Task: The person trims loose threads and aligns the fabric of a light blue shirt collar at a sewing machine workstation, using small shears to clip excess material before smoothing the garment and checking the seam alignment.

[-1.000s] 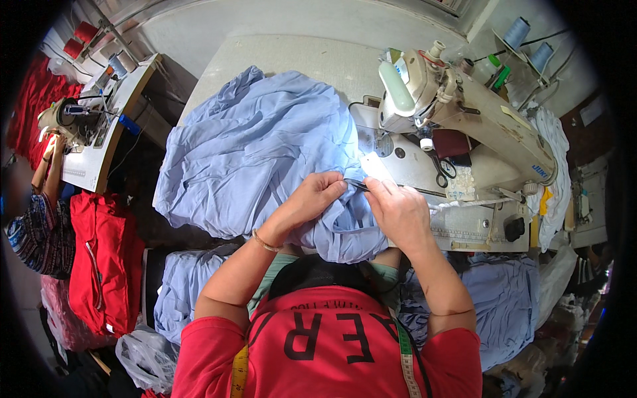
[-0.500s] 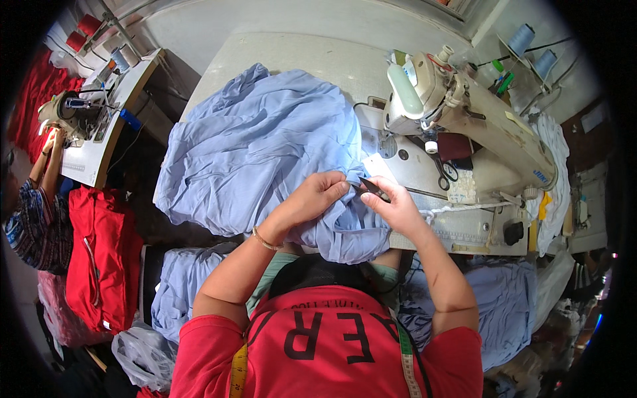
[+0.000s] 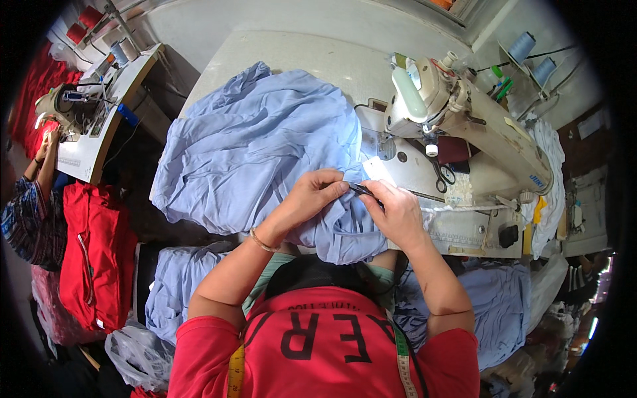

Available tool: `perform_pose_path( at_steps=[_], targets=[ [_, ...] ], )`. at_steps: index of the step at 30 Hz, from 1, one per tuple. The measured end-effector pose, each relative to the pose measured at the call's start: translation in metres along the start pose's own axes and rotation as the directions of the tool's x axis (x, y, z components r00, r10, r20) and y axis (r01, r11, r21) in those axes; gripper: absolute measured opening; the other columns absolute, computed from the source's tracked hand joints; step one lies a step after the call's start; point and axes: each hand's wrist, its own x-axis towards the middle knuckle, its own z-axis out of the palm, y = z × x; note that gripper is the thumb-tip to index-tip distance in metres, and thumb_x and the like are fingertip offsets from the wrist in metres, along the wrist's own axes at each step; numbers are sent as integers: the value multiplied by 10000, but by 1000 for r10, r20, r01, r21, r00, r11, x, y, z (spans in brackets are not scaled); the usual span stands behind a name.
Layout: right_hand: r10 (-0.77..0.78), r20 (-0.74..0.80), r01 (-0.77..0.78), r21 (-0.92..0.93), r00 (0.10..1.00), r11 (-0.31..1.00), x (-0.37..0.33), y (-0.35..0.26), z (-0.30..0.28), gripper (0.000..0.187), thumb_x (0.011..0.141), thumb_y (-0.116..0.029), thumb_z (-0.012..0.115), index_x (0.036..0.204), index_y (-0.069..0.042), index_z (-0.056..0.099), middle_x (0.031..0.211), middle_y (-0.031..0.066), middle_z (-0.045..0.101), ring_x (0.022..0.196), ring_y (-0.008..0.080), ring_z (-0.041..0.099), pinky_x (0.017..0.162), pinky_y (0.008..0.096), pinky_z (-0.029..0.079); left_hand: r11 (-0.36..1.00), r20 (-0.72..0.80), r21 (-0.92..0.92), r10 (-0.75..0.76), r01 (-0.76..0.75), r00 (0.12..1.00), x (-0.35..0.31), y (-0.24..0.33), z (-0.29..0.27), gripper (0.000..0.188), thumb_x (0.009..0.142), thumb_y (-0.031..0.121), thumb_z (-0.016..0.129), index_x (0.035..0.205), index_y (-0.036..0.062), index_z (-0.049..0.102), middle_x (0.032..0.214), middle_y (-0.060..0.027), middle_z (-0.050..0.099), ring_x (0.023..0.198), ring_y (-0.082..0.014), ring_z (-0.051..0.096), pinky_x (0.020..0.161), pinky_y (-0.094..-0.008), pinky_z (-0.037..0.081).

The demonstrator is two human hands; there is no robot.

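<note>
A large light blue garment (image 3: 259, 149) lies bunched on the sewing table and hangs over its front edge. My left hand (image 3: 313, 198) is closed, pinching a bit of its blue cloth between thumb and fingers. Small black thread snips (image 3: 359, 188) are gripped in my right hand (image 3: 399, 211), their blades against the cloth at my left fingertips. Whether a thread lies between the blades is too small to tell. Just beyond my hands, a white paper tag (image 3: 379, 170) rests near the machine's plate.
A cream sewing machine (image 3: 488, 129) stands to the right, with black-handled scissors (image 3: 443, 178) beneath its arm. Blue thread cones (image 3: 522, 45) are at the back right. More blue cloth (image 3: 471, 312) hangs below the table. At left, another person works at a second machine (image 3: 56, 109).
The snips' blades have come together, and my right hand has rolled over, showing more of its back. My left hand keeps its pinch on the cloth.
</note>
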Motion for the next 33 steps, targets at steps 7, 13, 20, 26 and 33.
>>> perform_pose_path(
  at_steps=[7, 13, 20, 26, 33],
  targets=[
    [53, 42, -59, 154, 998, 986, 2, 2, -3, 269, 772, -143, 646, 1025, -77, 587, 887, 113, 634, 771, 284, 633, 636, 356, 496, 982, -53, -187, 1, -11, 999, -2, -12, -2, 253, 834, -33, 595, 1005, 60, 434, 797, 45, 508, 707, -1, 443, 562, -151, 347],
    [143, -34, -112, 454, 989, 884, 19, 6, 14, 405, 750, -12, 634, 1143, -74, 559, 963, 103, 643, 786, 180, 657, 644, 270, 508, 987, 62, -136, -74, 82, 995, -3, -3, -1, 296, 837, -26, 590, 1071, 60, 432, 789, 35, 503, 726, -13, 464, 589, -162, 374],
    [218, 88, -235, 451, 972, 861, 32, 10, 5, 372, 767, -18, 631, 1129, -65, 558, 880, 74, 631, 725, 112, 596, 630, 236, 474, 994, -48, 28, 105, -103, 993, -8, 1, -1, 234, 826, -22, 589, 1044, 11, 512, 822, 21, 559, 761, -46, 482, 715, -210, 425],
    [196, 90, -212, 578, 976, 788, 39, 23, 24, 373, 776, -43, 645, 1136, -60, 547, 890, 71, 613, 796, 114, 579, 677, 236, 463, 998, 85, -46, 41, -38, 996, -6, 8, -1, 261, 846, 7, 558, 1100, 14, 618, 923, 23, 597, 797, -35, 488, 707, -195, 421],
    [211, 101, -230, 262, 972, 937, 11, -1, -13, 255, 819, -169, 608, 1049, -61, 586, 868, 129, 622, 710, 265, 613, 646, 342, 485, 990, 76, -85, -107, 113, 991, -10, 7, -4, 290, 849, 38, 575, 1136, 19, 605, 864, 67, 585, 689, 7, 457, 586, -159, 386]
  ],
)
